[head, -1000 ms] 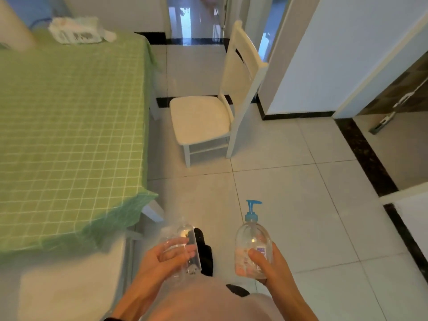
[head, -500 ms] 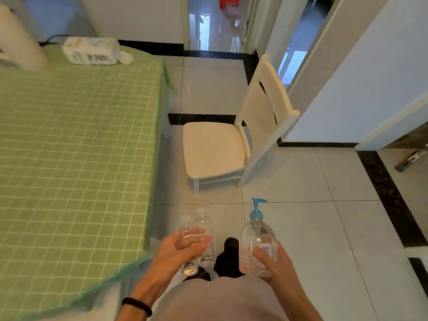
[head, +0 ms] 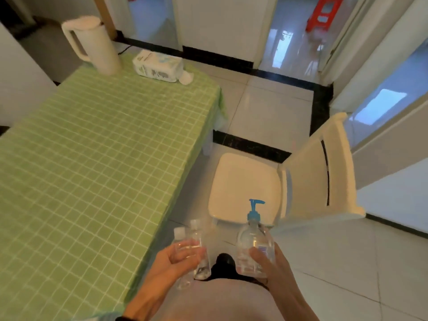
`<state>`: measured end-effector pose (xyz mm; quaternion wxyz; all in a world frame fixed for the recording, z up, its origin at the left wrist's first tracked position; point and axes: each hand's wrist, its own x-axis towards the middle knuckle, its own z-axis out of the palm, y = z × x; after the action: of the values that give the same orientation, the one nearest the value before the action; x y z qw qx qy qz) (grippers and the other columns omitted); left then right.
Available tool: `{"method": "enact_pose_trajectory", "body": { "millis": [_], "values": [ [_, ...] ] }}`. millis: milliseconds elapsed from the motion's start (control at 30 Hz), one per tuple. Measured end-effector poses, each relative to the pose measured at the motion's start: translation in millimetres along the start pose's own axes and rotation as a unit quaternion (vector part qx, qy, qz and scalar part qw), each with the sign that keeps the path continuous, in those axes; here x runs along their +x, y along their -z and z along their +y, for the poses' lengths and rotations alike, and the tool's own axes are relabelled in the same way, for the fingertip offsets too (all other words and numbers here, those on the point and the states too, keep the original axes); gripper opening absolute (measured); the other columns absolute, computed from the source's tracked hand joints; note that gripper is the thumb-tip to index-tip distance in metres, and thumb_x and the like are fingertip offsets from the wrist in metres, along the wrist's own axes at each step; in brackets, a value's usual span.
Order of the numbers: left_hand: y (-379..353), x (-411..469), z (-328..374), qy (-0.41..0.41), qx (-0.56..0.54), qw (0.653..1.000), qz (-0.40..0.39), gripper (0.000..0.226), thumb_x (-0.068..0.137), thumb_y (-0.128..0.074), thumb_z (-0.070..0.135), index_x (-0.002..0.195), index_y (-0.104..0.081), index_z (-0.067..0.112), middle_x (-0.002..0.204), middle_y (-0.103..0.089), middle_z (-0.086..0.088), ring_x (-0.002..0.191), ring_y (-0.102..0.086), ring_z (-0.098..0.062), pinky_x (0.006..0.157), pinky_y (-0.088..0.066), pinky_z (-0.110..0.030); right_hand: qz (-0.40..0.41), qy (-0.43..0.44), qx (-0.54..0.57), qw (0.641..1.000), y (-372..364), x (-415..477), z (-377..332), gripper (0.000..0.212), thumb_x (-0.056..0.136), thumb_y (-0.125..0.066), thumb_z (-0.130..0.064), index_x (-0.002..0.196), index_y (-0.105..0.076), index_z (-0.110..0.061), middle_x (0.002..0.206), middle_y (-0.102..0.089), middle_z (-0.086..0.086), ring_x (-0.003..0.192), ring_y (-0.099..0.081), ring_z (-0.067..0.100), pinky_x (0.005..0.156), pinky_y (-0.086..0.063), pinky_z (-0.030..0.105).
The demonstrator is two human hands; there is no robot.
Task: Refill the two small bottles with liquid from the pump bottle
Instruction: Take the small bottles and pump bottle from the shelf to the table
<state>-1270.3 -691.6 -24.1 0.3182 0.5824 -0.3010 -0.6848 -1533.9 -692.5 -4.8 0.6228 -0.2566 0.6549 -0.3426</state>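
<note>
Two small bottles [head: 193, 247] clasped together in left hand [head: 172, 262], pump bottle [head: 253, 243] gripped upright in right hand [head: 269, 262], carried beside green-clothed tabletop [head: 92, 158], nothing yet poured; next, likely set down and uncapped for filling.

You've got a light green tablecloth [head: 92, 158] with a thin white grid pattern, plus a cream jug [head: 92, 42] and a white pack of wipes [head: 159, 67] with blue and grey print on it. The chair [head: 266, 181] is off-white, the floor tiles [head: 335, 262] are pale grey with black border strips, and there's a red stool [head: 324, 12] way back. Your pump bottle [head: 253, 246] is clear with a blue pump, and both small bottles [head: 196, 246] are see-through too.
</note>
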Motion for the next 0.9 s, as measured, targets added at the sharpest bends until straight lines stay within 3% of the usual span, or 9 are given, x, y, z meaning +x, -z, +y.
{"method": "enact_pose_trajectory", "body": {
  "millis": [133, 267, 367, 467, 600, 700, 767, 833, 900],
  "values": [
    [8, 14, 10, -0.001, -0.044, 0.998, 0.052, 0.058, 0.074, -0.094, 0.016, 0.127, -0.069, 0.010, 0.119, -0.080, -0.013, 0.113, -0.076, -0.029, 0.088, -0.062, -0.028, -0.061, -0.008, -0.044, 0.997, -7, 47, -39, 0.092, 0.076, -0.094, -0.045, 0.157, -0.053, -0.027, 0.136, -0.072, 0.013, 0.125, -0.073, 0.036, 0.105, -0.061, 0.057],
    [23, 22, 23, -0.020, -0.089, 0.988, 0.124, 0.054, 0.078, -0.091, 0.021, 0.127, -0.070, 0.014, 0.118, -0.081, -0.011, 0.112, -0.077, -0.024, 0.085, -0.062, -0.024, -0.122, 0.005, -0.071, 0.990, -33, 82, -73, 0.075, 0.085, -0.090, -0.039, 0.151, -0.057, -0.032, 0.132, -0.074, 0.011, 0.122, -0.074, 0.033, 0.105, -0.062, 0.055],
    [39, 33, 30, -0.029, -0.112, 0.980, 0.160, 0.051, 0.076, -0.087, 0.020, 0.125, -0.072, 0.015, 0.118, -0.081, -0.010, 0.111, -0.078, -0.023, 0.084, -0.063, -0.025, -0.155, -0.003, -0.105, 0.982, -59, 110, -88, 0.064, 0.078, -0.082, -0.046, 0.139, -0.063, -0.035, 0.122, -0.080, 0.004, 0.113, -0.079, 0.024, 0.101, -0.064, 0.046],
    [56, 46, 39, -0.039, -0.139, 0.974, 0.177, 0.049, 0.077, -0.087, 0.020, 0.123, -0.073, 0.016, 0.117, -0.081, -0.010, 0.109, -0.079, -0.026, 0.081, -0.064, -0.026, -0.174, -0.004, -0.136, 0.975, -88, 133, -99, 0.064, 0.077, -0.094, -0.056, 0.131, -0.065, -0.041, 0.121, -0.081, 0.000, 0.112, -0.080, 0.021, 0.104, -0.063, 0.051],
    [78, 62, 52, -0.041, -0.158, 0.969, 0.187, 0.047, 0.083, -0.084, 0.014, 0.127, -0.070, 0.013, 0.115, -0.081, -0.012, 0.101, -0.080, -0.026, 0.076, -0.063, -0.024, -0.189, 0.005, -0.172, 0.967, -120, 159, -112, 0.075, 0.065, -0.092, -0.061, 0.132, -0.064, -0.043, 0.113, -0.083, -0.007, 0.103, -0.082, 0.016, 0.088, -0.068, 0.040],
    [93, 71, 64, -0.055, -0.175, 0.962, 0.200, 0.045, 0.084, -0.085, 0.006, 0.127, -0.069, 0.011, 0.114, -0.081, -0.018, 0.103, -0.080, -0.031, 0.076, -0.062, -0.023, -0.193, 0.023, -0.207, 0.959, -139, 178, -122, 0.083, 0.054, -0.082, -0.070, 0.130, -0.066, -0.040, 0.117, -0.081, 0.002, 0.104, -0.081, 0.024, 0.093, -0.066, 0.047],
    [97, 72, 70, -0.051, -0.182, 0.962, 0.199, 0.042, 0.087, -0.082, 0.005, 0.126, -0.069, 0.013, 0.114, -0.082, -0.010, 0.102, -0.080, -0.027, 0.074, -0.061, -0.019, -0.198, 0.022, -0.227, 0.953, -148, 184, -126, 0.076, 0.054, -0.079, -0.071, 0.124, -0.069, -0.042, 0.114, -0.082, 0.002, 0.104, -0.081, 0.025, 0.096, -0.065, 0.053],
    [103, 74, 75, -0.064, -0.191, 0.956, 0.212, 0.040, 0.089, -0.079, 0.005, 0.127, -0.069, 0.015, 0.116, -0.082, -0.004, 0.104, -0.080, -0.022, 0.074, -0.060, -0.017, -0.212, 0.015, -0.230, 0.950, -162, 190, -135, 0.065, 0.055, -0.078, -0.072, 0.117, -0.069, -0.056, 0.110, -0.082, -0.004, 0.093, -0.082, 0.014, 0.076, -0.068, 0.034],
    [108, 75, 78, -0.071, -0.199, 0.952, 0.221, 0.039, 0.091, -0.077, 0.004, 0.128, -0.068, 0.014, 0.118, -0.082, -0.002, 0.108, -0.078, -0.016, 0.078, -0.060, -0.015, -0.226, 0.018, -0.254, 0.940, -173, 195, -144, 0.076, 0.063, -0.080, -0.069, 0.135, -0.064, -0.049, 0.117, -0.081, -0.002, 0.091, -0.083, 0.008, 0.063, -0.062, 0.019]
  ]
}}
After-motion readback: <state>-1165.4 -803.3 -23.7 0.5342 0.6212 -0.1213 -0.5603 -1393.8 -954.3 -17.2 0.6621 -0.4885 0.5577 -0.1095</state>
